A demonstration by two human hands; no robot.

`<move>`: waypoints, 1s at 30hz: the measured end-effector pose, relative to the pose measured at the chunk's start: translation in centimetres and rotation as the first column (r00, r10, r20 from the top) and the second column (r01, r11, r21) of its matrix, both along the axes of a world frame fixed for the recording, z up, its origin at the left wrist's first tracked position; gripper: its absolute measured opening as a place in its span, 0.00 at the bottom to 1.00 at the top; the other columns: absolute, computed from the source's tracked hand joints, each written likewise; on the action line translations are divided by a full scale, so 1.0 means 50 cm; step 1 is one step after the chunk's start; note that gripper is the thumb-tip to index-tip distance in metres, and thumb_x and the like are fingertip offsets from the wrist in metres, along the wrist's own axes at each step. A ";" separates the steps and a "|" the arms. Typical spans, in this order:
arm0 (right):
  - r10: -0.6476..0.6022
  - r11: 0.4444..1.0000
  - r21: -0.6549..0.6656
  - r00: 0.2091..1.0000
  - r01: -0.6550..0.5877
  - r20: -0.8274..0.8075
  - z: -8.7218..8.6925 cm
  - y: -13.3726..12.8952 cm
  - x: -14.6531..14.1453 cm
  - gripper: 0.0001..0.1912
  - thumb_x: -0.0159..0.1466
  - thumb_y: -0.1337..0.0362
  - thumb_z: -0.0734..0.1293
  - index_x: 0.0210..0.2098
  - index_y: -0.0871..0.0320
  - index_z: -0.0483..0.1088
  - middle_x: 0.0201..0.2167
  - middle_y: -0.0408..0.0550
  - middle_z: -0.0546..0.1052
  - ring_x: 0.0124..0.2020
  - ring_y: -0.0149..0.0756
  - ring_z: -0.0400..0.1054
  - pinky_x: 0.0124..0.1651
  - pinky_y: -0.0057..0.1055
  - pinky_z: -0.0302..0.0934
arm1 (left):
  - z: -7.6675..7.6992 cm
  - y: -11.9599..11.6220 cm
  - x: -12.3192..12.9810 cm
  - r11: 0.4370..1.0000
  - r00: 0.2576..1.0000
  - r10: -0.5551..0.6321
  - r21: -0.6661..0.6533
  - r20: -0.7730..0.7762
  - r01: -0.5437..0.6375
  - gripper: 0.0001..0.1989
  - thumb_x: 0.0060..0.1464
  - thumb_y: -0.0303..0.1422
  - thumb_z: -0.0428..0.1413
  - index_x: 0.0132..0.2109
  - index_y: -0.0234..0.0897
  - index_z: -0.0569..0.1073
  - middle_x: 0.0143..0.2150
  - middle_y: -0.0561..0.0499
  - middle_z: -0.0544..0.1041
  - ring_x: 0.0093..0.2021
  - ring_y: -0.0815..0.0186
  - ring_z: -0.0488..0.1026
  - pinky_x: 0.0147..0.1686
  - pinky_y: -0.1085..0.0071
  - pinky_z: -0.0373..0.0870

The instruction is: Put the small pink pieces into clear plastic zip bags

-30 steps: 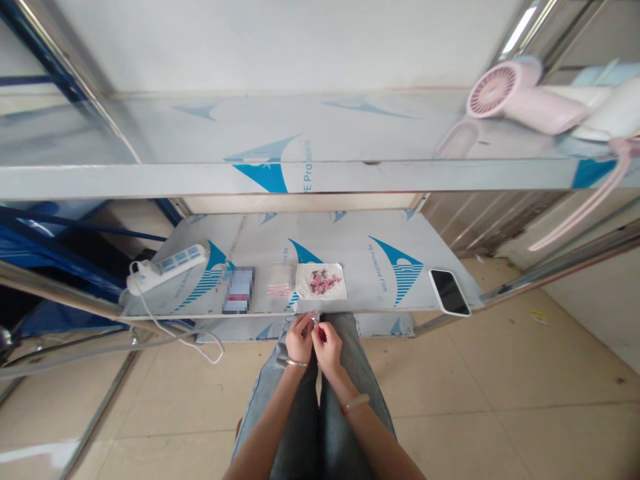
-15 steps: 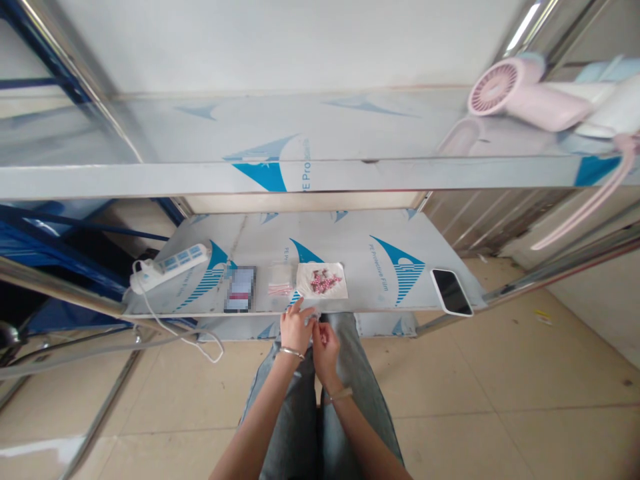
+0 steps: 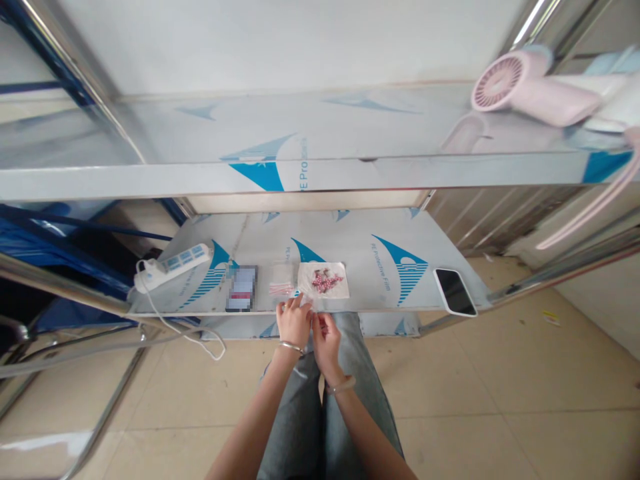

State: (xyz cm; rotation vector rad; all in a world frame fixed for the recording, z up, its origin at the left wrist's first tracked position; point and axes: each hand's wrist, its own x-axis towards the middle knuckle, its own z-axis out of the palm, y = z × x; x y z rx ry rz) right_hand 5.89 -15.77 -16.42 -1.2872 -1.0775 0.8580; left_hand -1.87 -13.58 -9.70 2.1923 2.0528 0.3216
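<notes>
Pink-and-white pieces (image 3: 326, 280) are lying in a loose heap on a white sheet (image 3: 340, 291) near the front edge of the lower shelf (image 3: 350, 233), directly beyond the hands. A clear packet (image 3: 281, 279) with pink-striped contents is resting just to the left of the sheet, and a phone (image 3: 242, 288) is lying farther left. At the shelf edge, the right hand (image 3: 327, 339) is curling its fingers around further pink items (image 3: 325, 327), while its thumb and forefinger are pressing together at the tips; whatever is between those tips is too small to identify. The left hand (image 3: 293, 324) is working just beside it, with its fingers partly bent and unevenly spread; whether its thumb is pinching anything cannot be told. Transparent material (image 3: 309, 305) is showing faintly between the two hands, its shape remaining unclear. Judging by this posture, the step in hand is close fingertip manipulation of a small article, with the right hand also retaining the pink items against its palm. The next move is calling for a steady right-hand grip, light left-hand contact and controlled fingertip alignment, the curled fingers staying closed enough that none of the retained items is dropping.
</notes>
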 end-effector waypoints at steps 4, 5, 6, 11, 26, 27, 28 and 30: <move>0.023 1.000 -0.012 0.999 -0.023 -0.029 -0.004 0.000 -0.008 0.14 0.63 0.53 0.61 0.28 0.57 0.66 0.23 0.44 0.71 0.25 0.32 0.62 0.28 0.27 0.56 | 0.016 0.007 -0.008 1.000 0.999 0.001 -0.022 -0.044 -0.002 0.16 0.56 0.29 0.52 0.50 0.47 0.75 0.61 0.49 0.67 0.56 0.57 0.64 0.53 0.57 0.56; 0.038 0.999 -0.013 0.999 -0.038 -0.019 -0.005 0.000 -0.009 0.15 0.63 0.53 0.61 0.28 0.57 0.66 0.24 0.44 0.71 0.25 0.32 0.62 0.28 0.27 0.56 | 0.020 0.008 -0.010 0.999 0.998 0.005 -0.041 -0.058 -0.007 0.16 0.55 0.29 0.53 0.49 0.46 0.75 0.61 0.48 0.67 0.56 0.56 0.64 0.53 0.57 0.56; 0.055 0.998 -0.015 0.998 -0.055 -0.003 -0.007 0.001 -0.009 0.15 0.64 0.54 0.60 0.28 0.57 0.66 0.24 0.44 0.71 0.25 0.32 0.63 0.29 0.27 0.56 | 0.025 0.009 -0.011 0.998 0.997 0.012 -0.061 -0.073 -0.017 0.16 0.55 0.29 0.53 0.49 0.46 0.76 0.61 0.47 0.66 0.57 0.56 0.64 0.54 0.57 0.56; 0.073 0.996 -0.067 0.984 -0.063 0.165 -0.009 -0.002 -0.009 0.13 0.63 0.57 0.60 0.26 0.57 0.68 0.23 0.44 0.73 0.26 0.33 0.64 0.30 0.28 0.55 | 0.053 0.009 -0.011 0.985 0.989 0.003 -0.168 -0.148 -0.028 0.14 0.53 0.28 0.53 0.46 0.41 0.78 0.62 0.41 0.63 0.55 0.53 0.65 0.52 0.57 0.58; 0.088 0.959 -0.207 0.899 -0.193 -0.429 0.019 0.023 0.020 0.17 0.56 0.48 0.65 0.34 0.56 0.69 0.30 0.49 0.76 0.32 0.39 0.71 0.33 0.33 0.65 | 0.071 0.027 0.013 0.984 0.991 -0.083 -0.166 -0.108 0.064 0.17 0.56 0.23 0.47 0.48 0.37 0.75 0.49 0.38 0.73 0.48 0.52 0.69 0.48 0.58 0.58; 0.127 0.934 -0.217 0.834 -0.283 -0.538 0.023 0.033 0.028 0.19 0.57 0.46 0.63 0.35 0.56 0.68 0.31 0.50 0.76 0.34 0.40 0.72 0.34 0.35 0.66 | 0.071 0.030 0.015 0.984 0.989 -0.107 -0.153 -0.100 0.091 0.18 0.56 0.23 0.46 0.50 0.38 0.75 0.51 0.39 0.72 0.49 0.53 0.69 0.48 0.58 0.58; 0.177 0.902 -0.206 0.761 -0.379 -0.624 0.029 0.043 0.035 0.21 0.58 0.44 0.61 0.35 0.57 0.69 0.32 0.52 0.76 0.36 0.42 0.72 0.35 0.38 0.67 | 0.070 0.034 0.016 0.982 0.986 -0.139 -0.143 -0.089 0.125 0.19 0.57 0.23 0.46 0.51 0.40 0.74 0.54 0.40 0.71 0.50 0.53 0.68 0.49 0.58 0.58; 0.264 0.853 -0.134 0.638 -0.504 -0.723 0.040 0.063 0.049 0.24 0.61 0.43 0.58 0.35 0.59 0.70 0.33 0.55 0.76 0.39 0.44 0.72 0.38 0.41 0.67 | 0.069 0.040 0.020 0.970 0.974 -0.215 -0.130 -0.066 0.206 0.20 0.56 0.23 0.47 0.52 0.42 0.73 0.58 0.43 0.68 0.53 0.54 0.67 0.50 0.58 0.59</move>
